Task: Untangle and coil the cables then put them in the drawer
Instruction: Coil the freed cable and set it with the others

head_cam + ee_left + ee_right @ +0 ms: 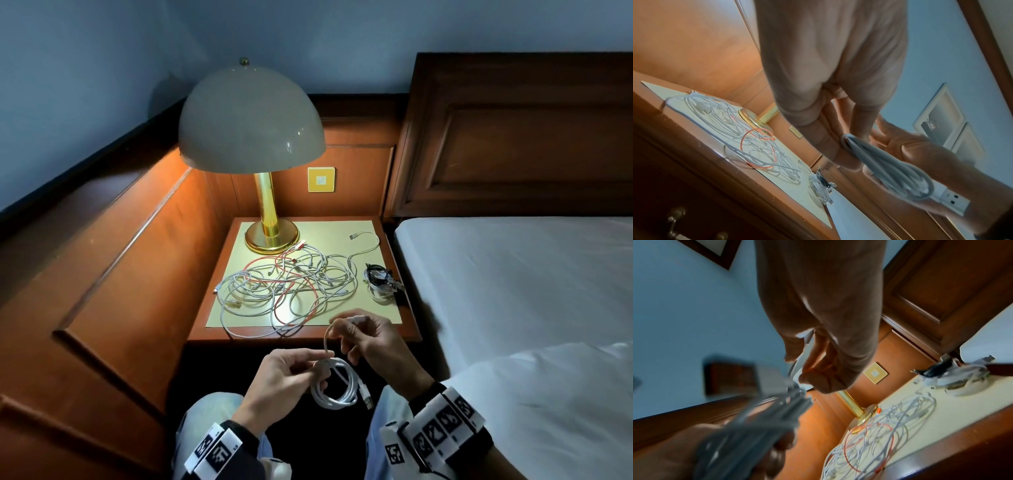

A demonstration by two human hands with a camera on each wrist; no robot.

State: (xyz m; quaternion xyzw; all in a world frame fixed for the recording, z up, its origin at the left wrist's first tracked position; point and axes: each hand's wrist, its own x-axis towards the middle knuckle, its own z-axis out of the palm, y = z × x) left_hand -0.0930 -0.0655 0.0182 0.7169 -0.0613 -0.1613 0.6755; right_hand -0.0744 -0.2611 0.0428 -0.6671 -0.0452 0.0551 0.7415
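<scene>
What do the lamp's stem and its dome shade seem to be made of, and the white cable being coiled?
Lamp stem: looks like polished brass or brass-plated metal, since it is golden with mirror-like reflections. Dome shade: cream, smooth and glossy with small highlights, so probably plastic or glass; which one is unclear. White cable: seemingly a soft plastic or rubbery matte jacket that bends into loops, with a metal USB plug at its end.

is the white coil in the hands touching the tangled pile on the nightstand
Apart. The head view shows the white coil held by the left hand and right hand in front of the nightstand, with dark space between it and the tangled pile.
</scene>
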